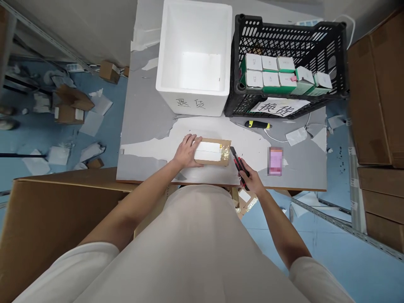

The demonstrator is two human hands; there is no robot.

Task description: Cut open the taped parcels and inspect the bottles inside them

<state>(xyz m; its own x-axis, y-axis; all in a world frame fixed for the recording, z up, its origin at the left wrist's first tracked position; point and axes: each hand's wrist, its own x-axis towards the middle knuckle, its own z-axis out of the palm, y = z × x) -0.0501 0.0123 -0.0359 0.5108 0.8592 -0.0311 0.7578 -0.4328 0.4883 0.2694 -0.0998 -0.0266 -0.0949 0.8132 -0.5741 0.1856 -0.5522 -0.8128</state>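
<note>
A small taped cardboard box (pixel 208 162) with a white label lies flat on the table, in front of my body. My left hand (pixel 188 152) grips its left end, fingers over the top and thumb along the near side. In my right hand (pixel 251 176) is a red and black box cutter (pixel 240 166), fingers wrapped round its handle. The cutter's tip points up and left, close to the box's right end, where shiny tape covers the cardboard. Whether the tip touches the box I cannot tell.
Behind the box stand a white foam bin (pixel 195 99) and a black plastic crate (pixel 233 101) holding several white-green boxes (pixel 271 80). A yellow-black cutter (pixel 258 124) and a blurred pink item (pixel 275 161) lie to the right. A large open carton (pixel 63 202) stands at lower left.
</note>
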